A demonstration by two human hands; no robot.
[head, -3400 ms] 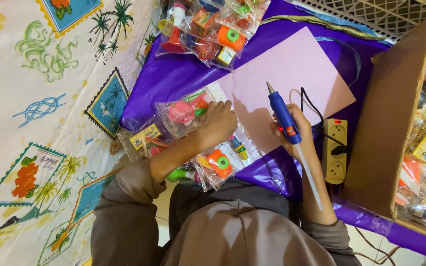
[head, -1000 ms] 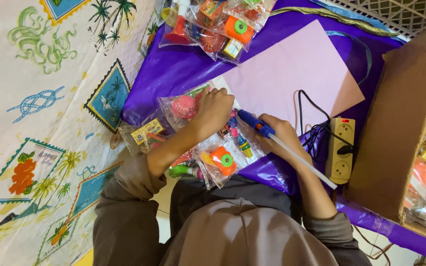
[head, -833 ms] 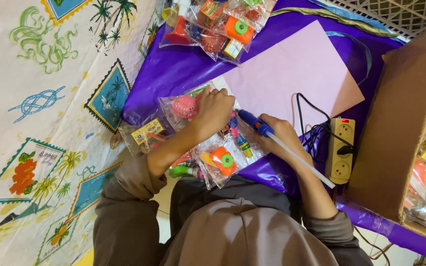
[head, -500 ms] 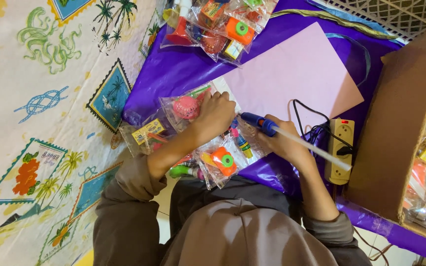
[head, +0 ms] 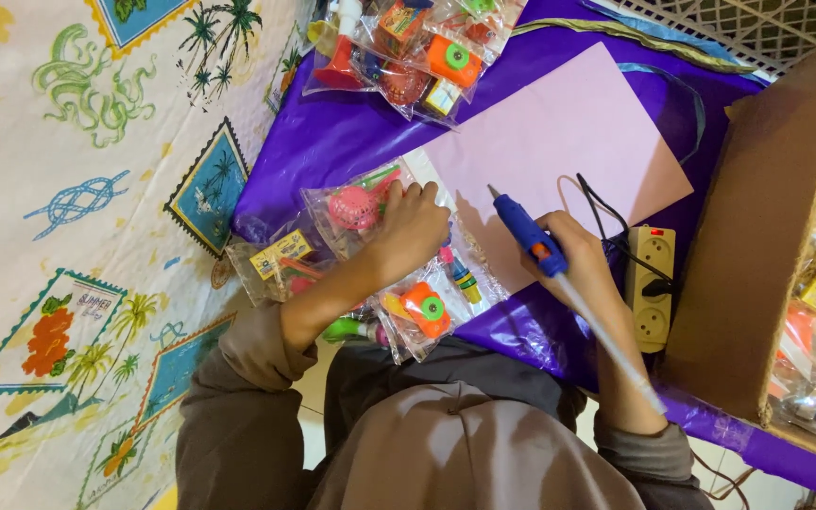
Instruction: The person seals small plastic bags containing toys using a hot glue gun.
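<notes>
Blue plastic, the glue gun (head: 526,232) sits tight in the right hand (head: 578,269), its long stick pointing back along the arm. Its tip points up and left, at the smooth pink paper (head: 569,142). The left hand (head: 408,227) presses flat on crinkly clear toy packets (head: 399,274) just beside the paper's edge.

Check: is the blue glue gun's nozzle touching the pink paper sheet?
Cannot tell: the right hand tilts the blue glue gun over the pink paper sheet, nozzle tip over its edge, contact unclear.
</notes>
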